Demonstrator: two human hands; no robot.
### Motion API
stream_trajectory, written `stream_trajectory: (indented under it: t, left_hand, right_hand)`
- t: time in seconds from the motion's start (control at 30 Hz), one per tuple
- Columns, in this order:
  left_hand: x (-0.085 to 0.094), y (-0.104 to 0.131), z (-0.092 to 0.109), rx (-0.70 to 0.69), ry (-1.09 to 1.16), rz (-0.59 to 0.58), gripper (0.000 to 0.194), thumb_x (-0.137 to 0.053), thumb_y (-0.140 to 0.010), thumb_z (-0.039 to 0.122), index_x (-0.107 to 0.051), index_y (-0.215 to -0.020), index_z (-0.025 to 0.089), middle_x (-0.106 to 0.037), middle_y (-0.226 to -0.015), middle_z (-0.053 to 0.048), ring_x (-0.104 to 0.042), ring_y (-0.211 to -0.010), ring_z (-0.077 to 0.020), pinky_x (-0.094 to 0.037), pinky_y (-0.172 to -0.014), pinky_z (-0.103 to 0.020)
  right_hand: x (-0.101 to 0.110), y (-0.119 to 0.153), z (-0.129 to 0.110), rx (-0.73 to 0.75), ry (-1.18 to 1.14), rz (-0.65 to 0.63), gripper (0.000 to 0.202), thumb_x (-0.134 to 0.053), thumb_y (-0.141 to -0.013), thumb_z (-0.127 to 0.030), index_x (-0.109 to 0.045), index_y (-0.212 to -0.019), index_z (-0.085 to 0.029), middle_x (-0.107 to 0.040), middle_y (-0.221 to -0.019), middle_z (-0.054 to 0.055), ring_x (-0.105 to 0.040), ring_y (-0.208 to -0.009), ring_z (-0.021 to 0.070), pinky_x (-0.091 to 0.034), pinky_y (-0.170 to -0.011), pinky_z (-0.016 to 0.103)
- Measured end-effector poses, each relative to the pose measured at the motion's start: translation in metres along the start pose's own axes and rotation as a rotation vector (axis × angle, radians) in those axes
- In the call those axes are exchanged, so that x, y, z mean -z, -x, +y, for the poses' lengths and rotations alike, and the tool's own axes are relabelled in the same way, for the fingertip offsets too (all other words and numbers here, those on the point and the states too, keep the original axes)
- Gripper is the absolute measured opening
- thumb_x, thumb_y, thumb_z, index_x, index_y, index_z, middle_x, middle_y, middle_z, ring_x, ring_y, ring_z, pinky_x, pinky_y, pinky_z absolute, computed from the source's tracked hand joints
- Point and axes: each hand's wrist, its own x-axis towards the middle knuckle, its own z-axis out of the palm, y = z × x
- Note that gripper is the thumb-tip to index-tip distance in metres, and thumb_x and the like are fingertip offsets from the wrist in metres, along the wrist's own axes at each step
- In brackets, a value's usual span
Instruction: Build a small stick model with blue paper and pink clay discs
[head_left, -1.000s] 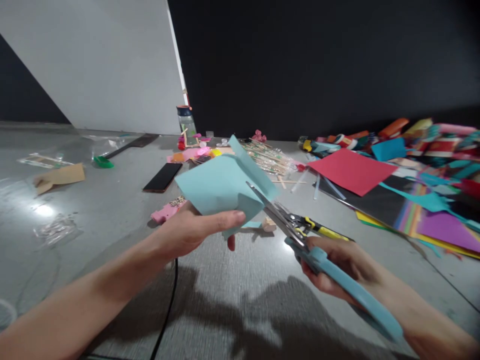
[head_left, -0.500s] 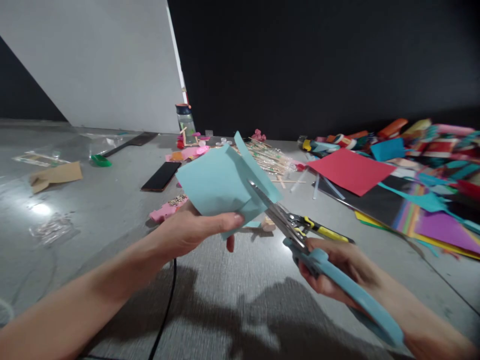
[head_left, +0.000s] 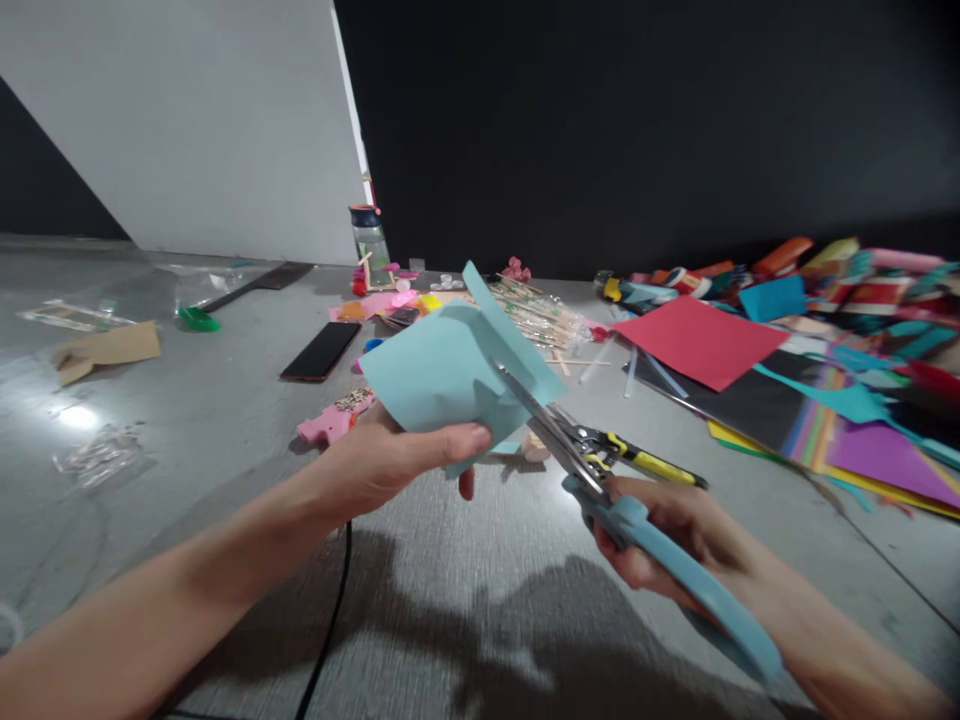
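Observation:
Between the thumb and fingers of my left hand is a light blue sheet of paper, held up above the grey surface. A cut runs into it, and a strip along its right side stands up, bent away from the rest. My right hand grips scissors with light blue handles. Their metal blades lie across the paper at the cut, pointing up and left. Just behind the blades lie pliers with yellow and black handles. My left fingers are mostly hidden behind the paper.
A dark phone and a pink patterned piece lie left of the paper. Behind are a bottle and bundled wooden sticks. Red paper and purple sheets lie to the right. A black cable runs below my left forearm.
The scissor handles have drawn closer together, with the lower loop moving up and left. The paper has tilted slightly in my left hand, its left edge shifting right.

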Motion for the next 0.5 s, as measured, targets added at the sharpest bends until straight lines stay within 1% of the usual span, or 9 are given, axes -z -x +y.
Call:
stream_trajectory:
  t: [0.1,0.2,0.3,0.5]
  left_hand:
    - [0.0004,-0.0007,0.0008,-0.027,0.002,-0.038,0.020,-0.076,-0.085,0.026,-0.067,-0.102,0.020,-0.064,-0.086,-0.001,-0.060,-0.069,-0.0135,-0.057,-0.050,-0.022]
    - [-0.0011,-0.0013,0.0011,0.002,0.009,-0.009,0.019,-0.077,-0.083,0.028,-0.066,-0.097,0.019,-0.063,-0.085,-0.001,-0.059,-0.066,-0.0131,-0.055,-0.049,-0.023]
    - [-0.0032,-0.0023,0.0025,0.038,0.026,0.018,0.023,-0.080,-0.079,0.032,-0.065,-0.090,0.018,-0.061,-0.079,0.000,-0.057,-0.063,-0.0124,-0.054,-0.047,-0.023]
    - [-0.0009,-0.0051,0.0075,0.053,0.089,-0.073,0.020,-0.080,-0.078,0.025,-0.067,-0.092,0.018,-0.061,-0.080,-0.001,-0.058,-0.065,-0.0128,-0.055,-0.047,-0.021]
  right_hand:
    - [0.0003,0.0001,0.0032,-0.013,0.016,0.027,0.040,-0.069,-0.086,-0.058,-0.056,-0.075,-0.021,-0.049,-0.069,-0.003,-0.037,-0.065,0.0135,-0.026,-0.057,0.027]
    - [0.0005,-0.0006,0.0030,-0.018,0.024,0.037,0.044,-0.067,-0.086,-0.061,-0.054,-0.073,-0.021,-0.046,-0.067,-0.003,-0.036,-0.064,0.0130,-0.027,-0.056,0.026]
    - [0.0003,-0.0021,0.0003,-0.028,0.034,0.026,0.047,-0.066,-0.086,-0.062,-0.052,-0.071,-0.020,-0.045,-0.065,-0.003,-0.036,-0.062,0.0126,-0.026,-0.055,0.026]
    - [0.0000,-0.0046,0.0001,-0.008,0.022,0.032,0.050,-0.065,-0.086,-0.066,-0.053,-0.070,-0.020,-0.046,-0.064,-0.002,-0.038,-0.061,0.0127,-0.027,-0.054,0.026]
